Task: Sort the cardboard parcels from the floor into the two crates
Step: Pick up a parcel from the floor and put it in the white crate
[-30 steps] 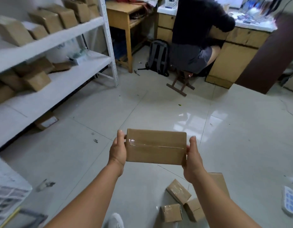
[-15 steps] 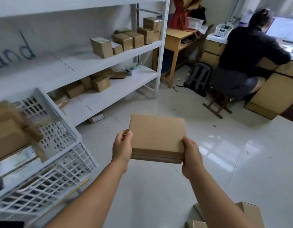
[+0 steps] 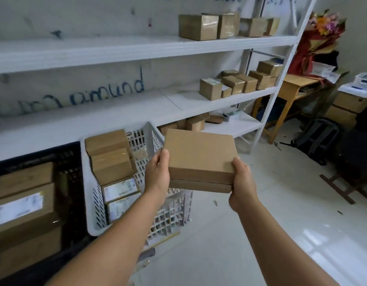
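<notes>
A flat parcel (image 3: 200, 154) is held in the air between both hands, just right of the white crate (image 3: 149, 134) and a little above its rim. The left hand (image 3: 157, 174) grips the parcel's left edge, thumb on top and fingers curled under. The right hand (image 3: 241, 182) grips the near right corner the same way, thumb on the top face. The parcel's broad plain face is up and tilts slightly toward the camera, so that its near side edge shows with a seam along it.

The white crate stands on the floor (image 3: 261, 234), tipped so that its open top faces the person. Inside it lie several parcels: two plain brown ones (image 3: 110, 153) at the back and two with white labels (image 3: 121, 189) nearer the front. Touching the white crate on its left is a black crate (image 3: 71, 157), which holds larger boxes (image 3: 23, 205), one of them with a white label.

Behind the white crate runs a white shelf unit (image 3: 137, 48). More small boxes (image 3: 236, 83) sit on its middle level to the upper right of the crate, others (image 3: 209, 25) on the level above, and a few on the lowest level just behind the held parcel. Farther right of the crate stand a wooden table (image 3: 294, 83), a dark backpack (image 3: 316, 137) on the floor, and a bouquet (image 3: 320, 32) wrapped in red.
</notes>
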`<state>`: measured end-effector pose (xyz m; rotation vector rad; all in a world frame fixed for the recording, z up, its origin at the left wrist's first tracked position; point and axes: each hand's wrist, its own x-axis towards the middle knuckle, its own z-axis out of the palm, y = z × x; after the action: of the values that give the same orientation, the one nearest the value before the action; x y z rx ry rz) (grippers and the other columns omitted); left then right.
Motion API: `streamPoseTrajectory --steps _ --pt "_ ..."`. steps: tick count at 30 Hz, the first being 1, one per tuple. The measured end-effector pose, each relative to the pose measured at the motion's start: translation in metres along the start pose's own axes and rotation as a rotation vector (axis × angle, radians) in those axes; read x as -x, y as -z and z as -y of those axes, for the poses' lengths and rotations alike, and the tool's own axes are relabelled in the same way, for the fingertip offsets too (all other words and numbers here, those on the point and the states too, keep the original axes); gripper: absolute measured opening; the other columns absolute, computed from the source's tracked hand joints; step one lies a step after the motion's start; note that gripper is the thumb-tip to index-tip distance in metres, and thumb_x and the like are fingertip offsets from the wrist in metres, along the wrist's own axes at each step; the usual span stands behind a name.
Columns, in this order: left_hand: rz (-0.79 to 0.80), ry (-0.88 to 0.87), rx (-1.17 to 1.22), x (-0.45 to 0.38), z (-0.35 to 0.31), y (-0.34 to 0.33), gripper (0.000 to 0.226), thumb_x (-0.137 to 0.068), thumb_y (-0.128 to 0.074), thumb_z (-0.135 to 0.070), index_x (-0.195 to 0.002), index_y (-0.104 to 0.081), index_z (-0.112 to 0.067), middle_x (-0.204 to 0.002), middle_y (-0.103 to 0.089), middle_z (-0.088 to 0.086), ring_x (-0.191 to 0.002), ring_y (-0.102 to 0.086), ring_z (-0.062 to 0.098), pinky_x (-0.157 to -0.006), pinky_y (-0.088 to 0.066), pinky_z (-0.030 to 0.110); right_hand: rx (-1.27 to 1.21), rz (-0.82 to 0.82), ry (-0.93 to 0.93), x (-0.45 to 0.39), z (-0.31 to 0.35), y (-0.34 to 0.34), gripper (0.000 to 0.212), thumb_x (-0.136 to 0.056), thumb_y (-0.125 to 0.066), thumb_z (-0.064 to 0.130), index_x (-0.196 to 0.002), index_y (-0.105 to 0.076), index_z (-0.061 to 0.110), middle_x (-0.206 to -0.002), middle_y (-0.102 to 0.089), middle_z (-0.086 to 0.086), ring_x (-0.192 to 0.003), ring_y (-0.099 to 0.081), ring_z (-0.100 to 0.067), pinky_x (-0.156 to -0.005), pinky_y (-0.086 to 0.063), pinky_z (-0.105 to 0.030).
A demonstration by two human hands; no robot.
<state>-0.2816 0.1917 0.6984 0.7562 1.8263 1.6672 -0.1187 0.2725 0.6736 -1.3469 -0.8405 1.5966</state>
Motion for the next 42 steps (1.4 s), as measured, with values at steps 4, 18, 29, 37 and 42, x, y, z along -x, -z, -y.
streamPoseTrajectory --steps 4,18,29,37,42 --pt "-0.085 0.001 0.0 -0.009 -0.005 0.047 0.014 -0.101 -0.037 -0.038 -0.11 -0.045 -0.03 -0.092 -0.048 -0.019 -0.081 -0.046 -0.001 -0.065 -0.038 0.011 0.038 0.131 0.03 0.016 -0.007 -0.054 0.049 -0.079 -0.055 0.059 -0.12 -0.055 0.033 -0.123 -0.056 -0.001 -0.115 -0.052 -0.025 -0.102 -0.04 -0.052" --pt "-0.304 0.196 -0.266 -0.071 0.023 0.119 0.064 -0.072 -0.059 -0.061 -0.123 -0.04 -0.028 -0.129 -0.047 0.002 -0.108 -0.054 0.023 -0.096 -0.047 0.046 0.311 0.382 -0.135 0.002 -0.036 -0.158 0.071 -0.071 -0.051 0.07 -0.131 -0.046 0.034 -0.122 -0.055 -0.004 -0.109 -0.055 -0.029 -0.096 -0.047 -0.053" --pt "-0.133 0.155 -0.822 -0.163 0.045 0.065 0.051 -0.086 -0.064 -0.034 -0.132 -0.045 -0.024 -0.129 -0.045 0.001 -0.108 -0.052 0.02 -0.09 -0.046 0.035 0.17 0.302 -0.594 -0.052 -0.065 -0.159 0.026 -0.098 -0.043 0.03 -0.118 -0.051 0.014 -0.09 -0.057 -0.009 -0.079 -0.057 -0.025 -0.064 -0.053 -0.038" --pt "0.042 0.16 -1.117 -0.2 0.072 0.028 0.061 -0.094 -0.052 -0.036 -0.149 -0.027 -0.026 -0.155 -0.025 0.002 -0.143 -0.019 0.028 -0.115 -0.019 0.044 0.13 0.183 -0.746 -0.08 -0.091 -0.168 0.019 -0.097 -0.036 0.016 -0.101 -0.053 0.008 -0.083 -0.058 -0.011 -0.072 -0.055 -0.025 -0.066 -0.05 -0.036" --pt "0.174 0.137 -1.121 -0.229 0.079 0.019 0.068 -0.094 -0.054 -0.033 -0.151 -0.02 -0.022 -0.158 -0.02 0.0 -0.145 -0.017 0.025 -0.117 -0.014 0.041 0.158 0.107 -0.79 -0.096 -0.106 -0.189 0.02 -0.092 -0.039 0.018 -0.096 -0.055 0.006 -0.081 -0.053 -0.012 -0.07 -0.051 -0.025 -0.064 -0.048 -0.032"
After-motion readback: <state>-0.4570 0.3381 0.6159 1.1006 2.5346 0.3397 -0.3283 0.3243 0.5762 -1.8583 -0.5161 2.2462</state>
